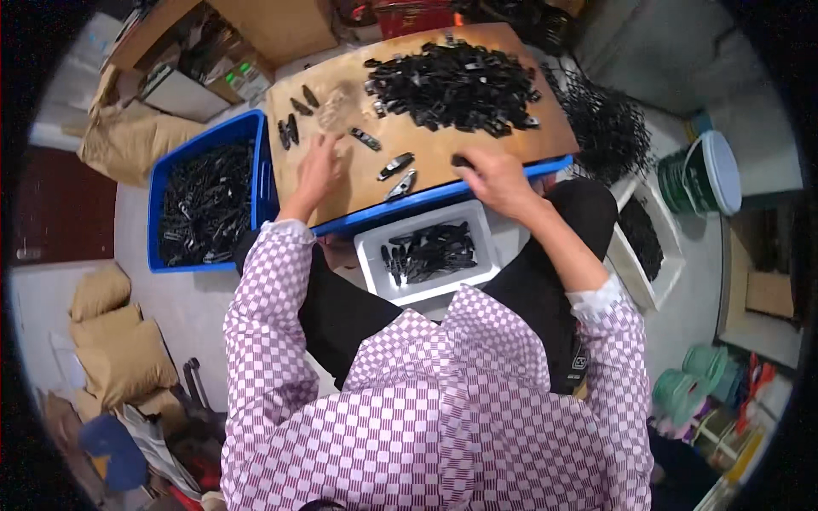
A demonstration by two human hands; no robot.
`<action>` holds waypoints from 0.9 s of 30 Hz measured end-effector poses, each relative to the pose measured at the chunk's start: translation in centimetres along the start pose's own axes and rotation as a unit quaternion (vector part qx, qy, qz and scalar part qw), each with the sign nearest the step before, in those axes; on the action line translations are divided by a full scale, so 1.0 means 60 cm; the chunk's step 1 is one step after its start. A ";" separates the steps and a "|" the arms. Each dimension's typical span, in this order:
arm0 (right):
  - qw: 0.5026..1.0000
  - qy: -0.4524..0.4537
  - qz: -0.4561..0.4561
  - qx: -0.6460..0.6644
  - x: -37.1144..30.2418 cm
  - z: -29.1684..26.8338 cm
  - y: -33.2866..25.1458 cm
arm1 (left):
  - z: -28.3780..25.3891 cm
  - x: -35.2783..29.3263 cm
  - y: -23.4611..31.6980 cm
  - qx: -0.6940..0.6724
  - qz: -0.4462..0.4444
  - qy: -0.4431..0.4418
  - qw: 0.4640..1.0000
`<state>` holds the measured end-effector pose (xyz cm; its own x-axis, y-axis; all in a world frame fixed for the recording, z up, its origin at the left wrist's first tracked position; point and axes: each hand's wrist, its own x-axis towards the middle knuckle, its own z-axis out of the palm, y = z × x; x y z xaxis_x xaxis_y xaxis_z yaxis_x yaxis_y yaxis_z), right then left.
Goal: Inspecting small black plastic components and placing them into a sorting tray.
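Note:
My right hand [498, 180] is closed, pinching a small black plastic piece [461, 161] over the front right of a wooden board [341, 192]. My left hand [319, 175] is over the board's left part, its fingers partly spread and slightly blurred, with nothing visible in them. Just beyond its fingertips lies a loose heap of small clear pieces [338, 109]. Between my hands lie a black clip-like part [365, 139] and two more such parts [395, 166], one showing bright metal. Several slim black parts [292, 128] rest at the board's left edge.
A big heap of black parts [456, 85] covers the far right of the board. A white tray [368, 264] of black pieces sits between my legs. A blue crate [156, 213] of black parts stands left; a green bucket [677, 183] and a white foam box [673, 230] stand right.

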<state>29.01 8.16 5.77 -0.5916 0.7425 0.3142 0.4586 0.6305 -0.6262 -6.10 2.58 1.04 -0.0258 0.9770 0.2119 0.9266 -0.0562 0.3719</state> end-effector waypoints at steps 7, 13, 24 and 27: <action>0.985 -0.064 -0.156 -0.029 0.125 0.124 0.004 | 0.034 0.038 0.028 -0.022 0.023 0.060 0.998; 0.990 -0.091 -0.108 -0.020 0.148 0.182 0.049 | 0.026 0.059 0.041 0.004 -0.015 -0.068 0.998; 0.981 -0.175 -0.086 0.006 0.139 0.155 0.033 | 0.029 0.032 0.049 -0.050 -0.010 -0.065 0.997; 0.990 -0.123 -0.066 -0.012 0.152 0.156 0.028 | 0.034 0.029 0.035 -0.049 -0.004 -0.066 0.997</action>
<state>18.16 13.90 0.90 -0.7897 0.5774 0.2073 0.3804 0.7259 -0.5731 -3.40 4.57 0.34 0.0219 0.9958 0.0895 0.8853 -0.0609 0.4609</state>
